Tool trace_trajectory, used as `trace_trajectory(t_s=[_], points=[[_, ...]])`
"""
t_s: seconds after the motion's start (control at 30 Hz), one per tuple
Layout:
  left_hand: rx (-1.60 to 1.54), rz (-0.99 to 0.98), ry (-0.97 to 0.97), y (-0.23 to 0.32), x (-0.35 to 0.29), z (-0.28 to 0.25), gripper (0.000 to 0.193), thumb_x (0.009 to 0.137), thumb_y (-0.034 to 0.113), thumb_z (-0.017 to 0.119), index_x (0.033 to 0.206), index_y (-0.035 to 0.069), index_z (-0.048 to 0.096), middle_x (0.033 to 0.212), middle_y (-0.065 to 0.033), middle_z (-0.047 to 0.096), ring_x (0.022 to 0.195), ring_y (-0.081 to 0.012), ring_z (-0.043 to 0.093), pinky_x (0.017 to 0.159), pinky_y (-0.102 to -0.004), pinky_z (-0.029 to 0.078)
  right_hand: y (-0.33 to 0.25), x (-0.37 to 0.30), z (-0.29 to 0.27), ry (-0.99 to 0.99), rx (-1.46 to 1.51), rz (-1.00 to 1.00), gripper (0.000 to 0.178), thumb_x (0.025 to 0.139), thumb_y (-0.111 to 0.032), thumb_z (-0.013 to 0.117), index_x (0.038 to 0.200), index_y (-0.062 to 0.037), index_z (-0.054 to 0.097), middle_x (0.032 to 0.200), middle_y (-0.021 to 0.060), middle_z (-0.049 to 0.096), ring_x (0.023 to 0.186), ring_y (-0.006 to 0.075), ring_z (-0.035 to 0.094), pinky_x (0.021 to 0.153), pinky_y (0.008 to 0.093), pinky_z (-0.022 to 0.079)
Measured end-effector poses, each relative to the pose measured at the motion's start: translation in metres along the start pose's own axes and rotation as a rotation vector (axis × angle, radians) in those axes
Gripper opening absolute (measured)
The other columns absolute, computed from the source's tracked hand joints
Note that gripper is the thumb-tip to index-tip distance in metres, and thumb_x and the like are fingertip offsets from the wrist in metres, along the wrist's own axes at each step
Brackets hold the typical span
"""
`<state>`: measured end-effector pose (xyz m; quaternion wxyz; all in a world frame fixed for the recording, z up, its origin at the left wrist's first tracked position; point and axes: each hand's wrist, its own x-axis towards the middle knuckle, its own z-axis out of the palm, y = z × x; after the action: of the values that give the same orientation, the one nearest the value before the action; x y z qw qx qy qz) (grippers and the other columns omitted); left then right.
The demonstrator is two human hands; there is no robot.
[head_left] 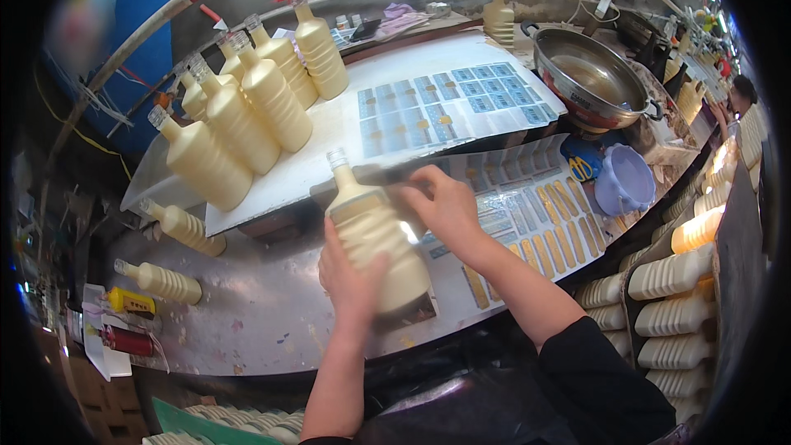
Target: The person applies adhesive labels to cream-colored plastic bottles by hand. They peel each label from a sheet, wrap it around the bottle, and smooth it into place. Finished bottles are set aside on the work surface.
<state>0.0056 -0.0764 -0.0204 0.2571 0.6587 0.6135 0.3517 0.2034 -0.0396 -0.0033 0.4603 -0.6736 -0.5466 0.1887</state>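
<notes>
My left hand (350, 276) is wrapped around the lower body of a cream ribbed bottle (387, 243), which leans with its clear threaded neck away from me. A bluish-gold label strip (356, 204) lies across the bottle's shoulder. My right hand (445, 206) is just right of that shoulder, fingers bent and apart; its fingertips are blurred, and I see nothing in them. Beneath its forearm, sheets of narrow gold and blue labels (544, 239) lie on the table. Farther back, a white board (329, 136) carries sheets of blue labels (457, 103).
Several cream bottles (276, 95) stand at the back left; two more (169, 282) lie on the left of the table. A metal pan (589, 74), a lilac tub (624, 181) and yellow-handled scissors (582, 168) are at the right. Stacked bottles (671, 309) fill the right side, where another person (741, 95) shows.
</notes>
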Motion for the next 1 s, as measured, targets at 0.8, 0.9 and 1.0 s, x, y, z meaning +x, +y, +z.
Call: trace_trajectory(t_s=[0.8, 0.9, 1.0], points=[[-0.19, 0.095, 0.031, -0.015, -0.064, 0.008, 0.097, 0.078, 0.021, 0.072, 0.158, -0.005, 0.023, 0.14, -0.0286, 0.048, 0.129, -0.0447, 0.046, 0.112, -0.053, 0.034, 0.061, 0.078, -0.048, -0.127, -0.823, -0.425, 0.024, 0.085, -0.008, 0.061, 0.108, -0.0031, 0.065, 0.117, 0.013, 0.067, 0.085, 0.0357, 0.071, 0.074, 0.0453, 0.057], [-0.157, 0.072, 0.014, -0.011, -0.063, 0.003, 0.098, 0.077, 0.021, 0.072, 0.157, -0.006, 0.022, 0.14, -0.0294, 0.048, 0.128, -0.0455, 0.046, 0.112, -0.0543, 0.033, 0.049, 0.073, -0.049, -0.021, -0.766, -0.52, 0.021, 0.085, -0.004, 0.063, 0.105, -0.0048, 0.069, 0.113, 0.0106, 0.07, 0.082, 0.0338, 0.072, 0.072, 0.0419, 0.058], [-0.187, 0.103, -0.004, -0.02, -0.061, 0.008, 0.098, 0.078, 0.021, 0.072, 0.157, -0.007, 0.022, 0.14, -0.03, 0.047, 0.129, -0.0456, 0.046, 0.112, -0.0535, 0.034, 0.059, 0.074, -0.059, 0.034, -0.763, -0.602, 0.017, 0.086, -0.005, 0.066, 0.102, -0.0055, 0.071, 0.107, 0.0088, 0.072, 0.081, 0.032, 0.072, 0.071, 0.0393, 0.058]])
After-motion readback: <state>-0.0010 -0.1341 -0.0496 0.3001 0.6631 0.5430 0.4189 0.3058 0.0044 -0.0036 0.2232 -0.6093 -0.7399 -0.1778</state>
